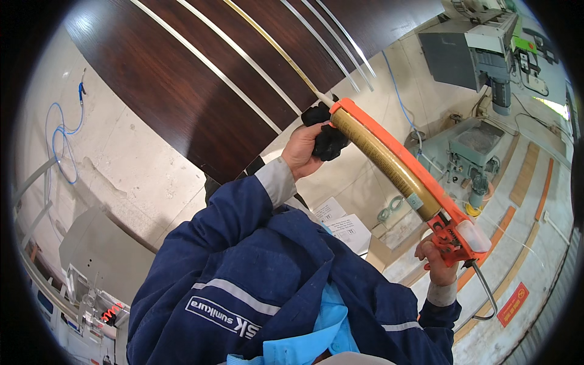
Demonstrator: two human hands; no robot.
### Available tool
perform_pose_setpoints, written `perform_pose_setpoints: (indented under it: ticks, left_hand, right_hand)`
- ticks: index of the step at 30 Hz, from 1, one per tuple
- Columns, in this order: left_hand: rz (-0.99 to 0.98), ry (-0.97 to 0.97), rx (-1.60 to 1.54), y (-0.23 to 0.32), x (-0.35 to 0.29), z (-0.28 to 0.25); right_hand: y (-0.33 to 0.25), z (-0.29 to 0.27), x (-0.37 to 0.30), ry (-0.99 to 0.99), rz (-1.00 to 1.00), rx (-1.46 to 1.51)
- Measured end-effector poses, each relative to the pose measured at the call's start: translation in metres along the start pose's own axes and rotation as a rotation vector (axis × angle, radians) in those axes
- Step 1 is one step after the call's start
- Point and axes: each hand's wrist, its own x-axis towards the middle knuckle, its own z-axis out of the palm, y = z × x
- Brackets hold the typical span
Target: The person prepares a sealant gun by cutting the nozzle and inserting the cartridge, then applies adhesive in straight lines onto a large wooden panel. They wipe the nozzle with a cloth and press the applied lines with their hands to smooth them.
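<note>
An orange caulking gun [395,143] with a gold cartridge [386,161] slants across the view, its pale nozzle [325,97] pointing up and left. My left hand [302,149] is closed at the front end of the gun, just behind the nozzle. Black material [330,143], a rag or part of a glove, covers its fingers; I cannot tell which. My right hand [436,260] wraps around the handle and trigger at the rear. The nozzle tip meets the near end of a narrow strip [274,44] with a yellowish line along it, lying on a dark wood-grain tabletop [152,73].
More pale strips [213,66] and thin metallic strips [328,48] lie on the tabletop. Grey-green machines [477,143] stand at the right, near long wooden pieces [524,173]. White printed boxes [350,231] sit below. A blue air hose [58,131] coils on the floor at left.
</note>
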Motion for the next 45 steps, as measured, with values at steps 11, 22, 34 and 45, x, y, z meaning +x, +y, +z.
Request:
perform_pose_setpoints:
  ticks: [11,22,34,45]
  left_hand:
    - [0.089,0.054,0.012,-0.003,0.001,0.011]
    - [0.146,0.018,-0.049,0.007,0.008,0.017]
    - [0.169,0.236,0.187,0.004,-0.005,0.043]
    - [0.254,0.192,0.271,0.032,-0.101,0.093]
  right_hand:
    - [-0.028,-0.008,-0.006,0.054,0.124,-0.005]
    - [-0.078,-0.020,-0.005,0.040,0.107,-0.246]
    - [-0.058,-0.018,-0.042,0.108,0.031,-0.356]
    - [0.006,0.014,-0.102,0.254,0.085,0.136]
